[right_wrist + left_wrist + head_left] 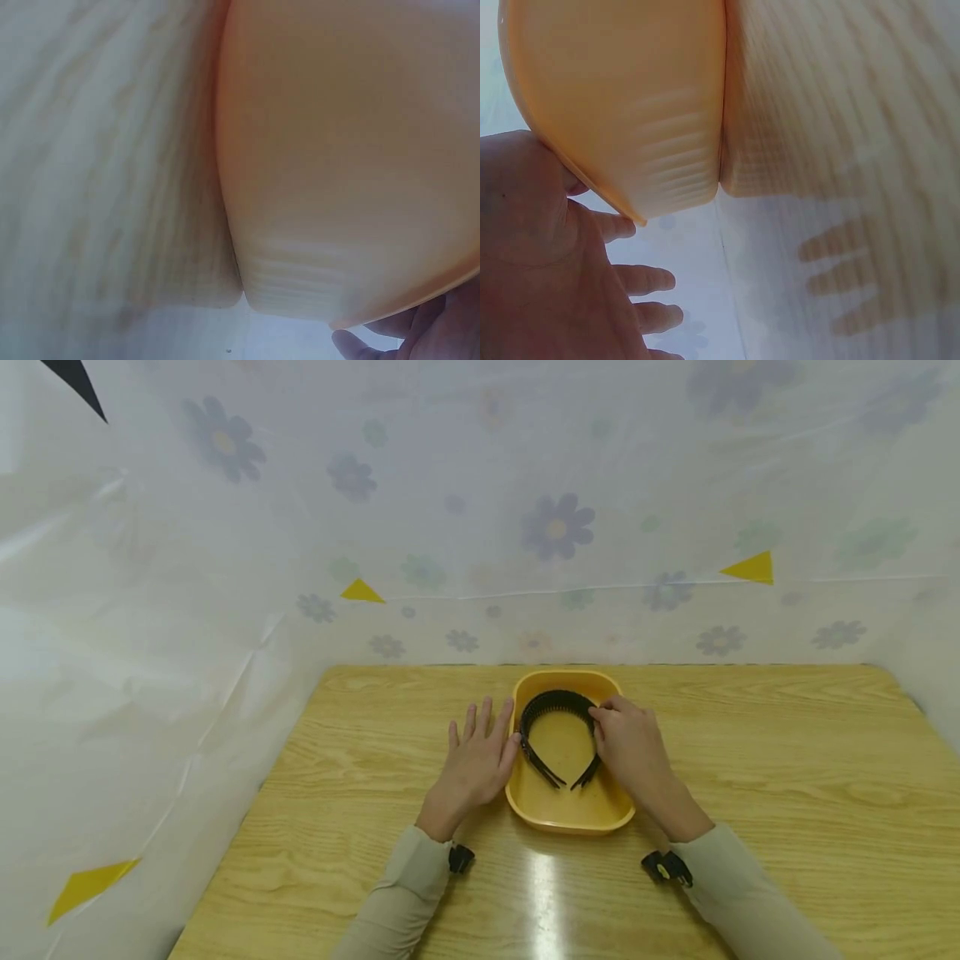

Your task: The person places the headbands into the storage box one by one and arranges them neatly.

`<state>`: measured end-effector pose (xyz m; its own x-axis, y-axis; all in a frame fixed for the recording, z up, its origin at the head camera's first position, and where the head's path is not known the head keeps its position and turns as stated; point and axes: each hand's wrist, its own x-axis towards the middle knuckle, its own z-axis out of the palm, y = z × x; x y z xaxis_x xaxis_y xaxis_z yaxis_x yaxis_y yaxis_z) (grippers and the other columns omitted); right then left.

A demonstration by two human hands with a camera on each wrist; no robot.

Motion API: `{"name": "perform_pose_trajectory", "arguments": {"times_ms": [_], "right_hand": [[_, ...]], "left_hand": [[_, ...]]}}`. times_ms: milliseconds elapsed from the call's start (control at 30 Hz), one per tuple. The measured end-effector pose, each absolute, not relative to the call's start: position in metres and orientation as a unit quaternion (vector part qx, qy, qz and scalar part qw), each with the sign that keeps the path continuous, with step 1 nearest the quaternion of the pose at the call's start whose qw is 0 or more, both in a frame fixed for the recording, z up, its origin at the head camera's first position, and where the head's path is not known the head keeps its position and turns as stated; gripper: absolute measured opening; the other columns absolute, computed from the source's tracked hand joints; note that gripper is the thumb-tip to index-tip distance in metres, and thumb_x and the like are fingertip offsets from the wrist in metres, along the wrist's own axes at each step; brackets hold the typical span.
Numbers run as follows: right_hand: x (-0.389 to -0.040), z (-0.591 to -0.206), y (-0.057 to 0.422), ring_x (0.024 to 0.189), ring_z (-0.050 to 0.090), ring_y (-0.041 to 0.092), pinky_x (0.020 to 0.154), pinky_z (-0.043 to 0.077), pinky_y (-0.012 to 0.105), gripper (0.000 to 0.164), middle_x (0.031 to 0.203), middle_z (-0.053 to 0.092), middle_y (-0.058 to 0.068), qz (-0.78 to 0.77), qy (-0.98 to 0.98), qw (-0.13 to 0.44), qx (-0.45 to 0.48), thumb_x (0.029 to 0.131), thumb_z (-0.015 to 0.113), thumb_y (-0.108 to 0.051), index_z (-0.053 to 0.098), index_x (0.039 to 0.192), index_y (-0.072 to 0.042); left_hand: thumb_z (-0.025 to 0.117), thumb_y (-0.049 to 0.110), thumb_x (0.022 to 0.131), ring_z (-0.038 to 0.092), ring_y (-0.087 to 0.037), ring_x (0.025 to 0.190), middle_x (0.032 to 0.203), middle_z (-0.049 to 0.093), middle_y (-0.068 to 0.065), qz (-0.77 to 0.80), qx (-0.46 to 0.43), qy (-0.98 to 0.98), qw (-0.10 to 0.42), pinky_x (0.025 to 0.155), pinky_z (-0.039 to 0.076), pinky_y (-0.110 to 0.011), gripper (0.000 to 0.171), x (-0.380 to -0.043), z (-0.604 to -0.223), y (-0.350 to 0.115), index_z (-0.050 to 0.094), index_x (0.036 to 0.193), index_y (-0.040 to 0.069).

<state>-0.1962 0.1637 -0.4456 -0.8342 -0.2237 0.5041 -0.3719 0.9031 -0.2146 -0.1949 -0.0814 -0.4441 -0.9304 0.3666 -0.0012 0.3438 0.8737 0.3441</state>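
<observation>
A yellow plastic basin (570, 828) stands on the wooden table. Inside it lies a black toothed headband (557, 698), its arch away from me and its tips toward me; the doubled tips suggest more than one band. My right hand (636, 745) reaches over the right rim and pinches the headband's right side between thumb and fingers. At the left rim, my left hand (477, 767) rests with fingers straight and spread, its thumb over the edge close to the headband. The left wrist view shows the basin's outer wall (630, 97); the right fingertips on the band are hidden in the right wrist view.
The wood-grain table (787, 760) extends to both sides of the basin. A white sheet with flower prints (558, 527) hangs behind it, and plain sheeting (150, 693) covers the left side. Yellow triangles (753, 568) mark the sheets.
</observation>
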Motion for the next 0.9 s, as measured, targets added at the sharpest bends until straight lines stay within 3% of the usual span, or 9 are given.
{"name": "perform_pose_trajectory", "arguments": {"times_ms": [200,433,900], "right_hand": [[-0.1970,-0.4452,0.1641,0.084,0.070,0.035,0.068,0.057,0.049,0.017,0.095,0.071,0.021,0.152,-0.939,0.256,0.172,0.086,0.074,0.007,0.079,0.103,0.007],[-0.1942,-0.4419,0.1639,0.094,0.069,0.035,0.083,0.051,0.060,0.020,0.101,0.073,0.019,0.161,-0.940,0.258,0.153,0.087,0.075,0.004,0.079,0.106,0.004],[-0.1947,-0.4433,0.1643,0.096,0.067,0.033,0.095,0.045,0.068,0.017,0.100,0.073,0.017,0.130,-0.951,0.232,0.158,0.089,0.075,0.002,0.080,0.105,0.002]], "left_hand": [[0.016,0.050,0.112,-0.001,-0.038,0.157,0.172,0.002,-0.012,0.171,0.183,0.967,0.034,0.120,0.002,-0.067,0.061,-0.1947,-0.4436,-0.0819,0.006,0.167,0.026],[0.017,0.049,0.112,0.001,-0.040,0.156,0.172,0.002,-0.013,0.171,0.184,0.967,0.034,0.120,0.002,-0.066,0.061,-0.1946,-0.4431,-0.0811,0.006,0.167,0.027],[0.018,0.049,0.112,0.002,-0.041,0.156,0.171,0.006,-0.015,0.170,0.180,0.968,0.035,0.120,0.003,-0.067,0.061,-0.1951,-0.4436,-0.0812,0.006,0.167,0.026]]}}
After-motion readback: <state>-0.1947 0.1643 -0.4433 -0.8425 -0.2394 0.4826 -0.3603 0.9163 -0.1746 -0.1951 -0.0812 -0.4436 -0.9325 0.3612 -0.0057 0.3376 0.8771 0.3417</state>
